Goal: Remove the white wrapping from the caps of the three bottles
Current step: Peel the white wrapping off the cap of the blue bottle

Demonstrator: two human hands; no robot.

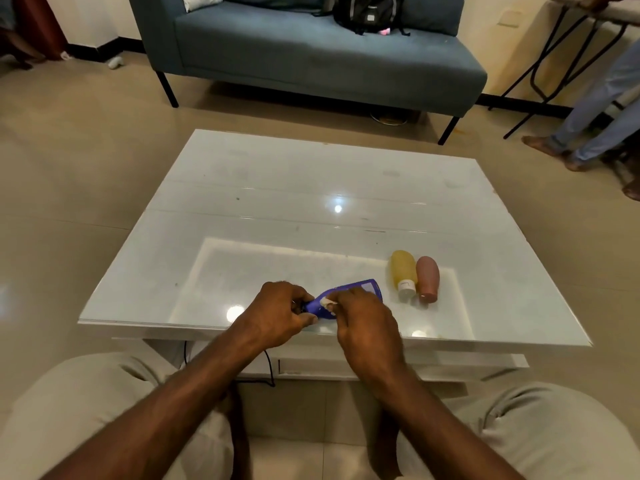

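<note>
A purple bottle (349, 294) lies tilted over the near edge of the white table (311, 188), its cap end hidden inside my left hand (277, 315), which grips it. My right hand (365, 318) pinches a small piece of white wrapping (327, 302) against the bottle's neck. To the right, a yellow bottle (402, 270) with a white-wrapped cap (407, 288) and a pink bottle (427, 277) lie side by side on the table, caps pointing toward me.
A blue-grey sofa (311, 53) with a black backpack (369, 12) stands beyond the table. Another person's legs (595, 109) are at the far right beside a folding table. My knees frame the table's near edge.
</note>
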